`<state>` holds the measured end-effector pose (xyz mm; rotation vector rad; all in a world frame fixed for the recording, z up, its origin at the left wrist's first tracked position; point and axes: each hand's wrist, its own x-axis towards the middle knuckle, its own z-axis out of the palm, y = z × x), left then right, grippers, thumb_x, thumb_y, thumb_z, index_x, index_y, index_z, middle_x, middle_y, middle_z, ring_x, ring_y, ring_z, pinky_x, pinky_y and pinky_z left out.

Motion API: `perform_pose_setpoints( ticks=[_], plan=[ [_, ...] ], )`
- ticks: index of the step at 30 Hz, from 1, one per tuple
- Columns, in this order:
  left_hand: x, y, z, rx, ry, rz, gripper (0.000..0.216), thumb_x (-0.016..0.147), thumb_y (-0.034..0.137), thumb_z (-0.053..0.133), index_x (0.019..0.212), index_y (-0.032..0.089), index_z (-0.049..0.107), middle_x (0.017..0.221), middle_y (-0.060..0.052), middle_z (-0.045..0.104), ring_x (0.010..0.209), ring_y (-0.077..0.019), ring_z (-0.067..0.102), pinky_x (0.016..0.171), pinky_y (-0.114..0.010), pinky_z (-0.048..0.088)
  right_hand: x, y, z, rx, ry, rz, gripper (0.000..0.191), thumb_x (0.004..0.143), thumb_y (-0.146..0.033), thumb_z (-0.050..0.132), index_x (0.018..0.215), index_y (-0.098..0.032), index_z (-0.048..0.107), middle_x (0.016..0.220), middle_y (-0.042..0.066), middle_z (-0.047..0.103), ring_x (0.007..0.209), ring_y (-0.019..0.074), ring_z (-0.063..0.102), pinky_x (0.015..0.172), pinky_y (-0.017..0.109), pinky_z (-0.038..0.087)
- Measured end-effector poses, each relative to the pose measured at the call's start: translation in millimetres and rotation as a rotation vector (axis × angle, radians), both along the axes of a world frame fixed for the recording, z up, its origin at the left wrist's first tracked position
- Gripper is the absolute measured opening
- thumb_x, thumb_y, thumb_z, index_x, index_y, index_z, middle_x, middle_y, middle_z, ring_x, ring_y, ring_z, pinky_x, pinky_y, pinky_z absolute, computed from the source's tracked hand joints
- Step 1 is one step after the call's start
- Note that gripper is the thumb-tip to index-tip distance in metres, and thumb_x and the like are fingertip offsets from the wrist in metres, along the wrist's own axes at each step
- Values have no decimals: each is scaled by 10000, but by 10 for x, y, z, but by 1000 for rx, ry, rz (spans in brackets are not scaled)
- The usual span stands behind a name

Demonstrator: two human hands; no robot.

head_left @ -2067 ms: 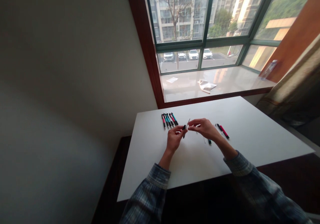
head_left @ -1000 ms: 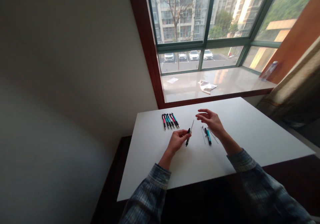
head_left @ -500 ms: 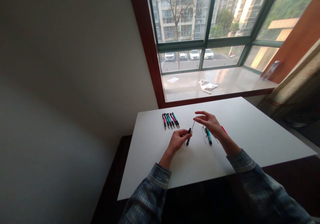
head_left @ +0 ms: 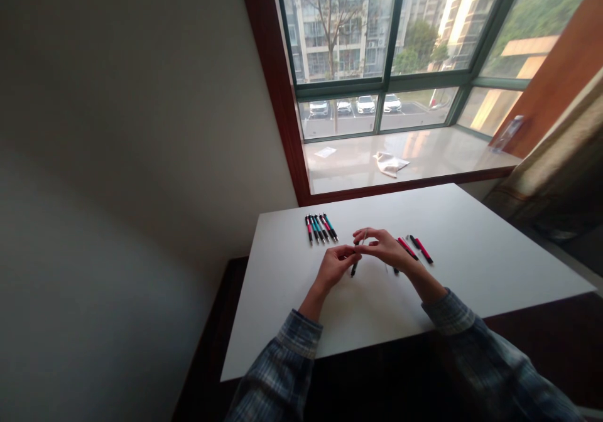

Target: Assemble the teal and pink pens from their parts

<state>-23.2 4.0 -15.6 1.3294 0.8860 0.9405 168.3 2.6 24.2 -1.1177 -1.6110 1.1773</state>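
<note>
My left hand (head_left: 334,266) pinches a black pen piece (head_left: 353,269) over the white table (head_left: 471,265); a thin clear refill sticks up from it. My right hand (head_left: 386,246) has its fingertips closed at the refill's upper end, meeting the left hand. Just behind my hands lies a row of several assembled pens (head_left: 320,227) in red, teal and black. Two red pens (head_left: 414,248) lie to the right of my right hand, and a dark pen tip (head_left: 396,271) peeks out under my right wrist.
A wide window sill (head_left: 424,155) behind the table carries a crumpled white bag (head_left: 389,162) and a small paper (head_left: 324,151). A wall stands at the left, a curtain (head_left: 551,164) at the right. Dark floor lies below the table's near edge.
My right hand, which was raised open above the table, has come down and left and closed on the refill held by my left hand. The left hand has barely moved.
</note>
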Motion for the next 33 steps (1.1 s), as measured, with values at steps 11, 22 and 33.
perform_pose_setpoints(
  ticks=[11,22,33],
  plan=[
    [-33,11,68,86,30,194,324,786,433,804,965,166,770,950,-87,765,846,-193,690,787,-322,542,283,306,29,-85,757,-281,335,789,-452,827,1092,-353,724,1105,-7,716,998,172,673,878,330,541],
    [-217,55,144,627,538,626,97,933,282,670,978,250,750,997,-37,750,949,-217,645,904,-368,490,146,469,-364,127,200,-315,384,841,-581,734,933,-215,666,667,-32,530,566,113,423,501,251,337],
    [-232,93,142,674,667,582,86,916,265,697,979,267,756,962,-29,741,931,-227,636,897,-377,485,221,435,-395,63,393,-217,355,875,-507,718,1066,-211,764,699,-11,554,677,145,493,676,299,471]
  ],
)
